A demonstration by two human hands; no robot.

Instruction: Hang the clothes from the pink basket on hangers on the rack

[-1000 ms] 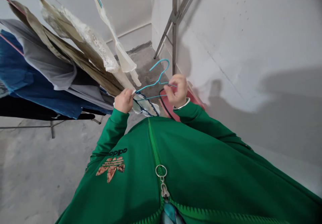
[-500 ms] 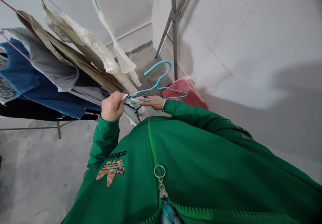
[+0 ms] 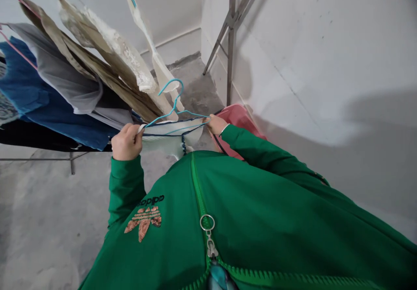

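My left hand (image 3: 126,142) pinches one end of a white garment with navy trim (image 3: 169,137), and my right hand (image 3: 215,124) pinches the other end, so the cloth is stretched between them. A thin blue wire hanger (image 3: 172,103) lies along the garment's top edge, with its hook rising above the cloth. The hanger's arms run towards both hands, and their tips are hidden by my fingers. I cannot tell whether either hand also grips the wire.
To the left, several garments hang from a metal drying rack (image 3: 71,161). A pink plastic basin (image 3: 236,118) stands on the concrete floor (image 3: 42,220) behind my right hand, beside a metal stand (image 3: 231,51) against the white wall (image 3: 312,55).
My hands have moved apart, the left going left. My right hand has closed on the garment, which now stretches wide. The hanger's hook has swung left.
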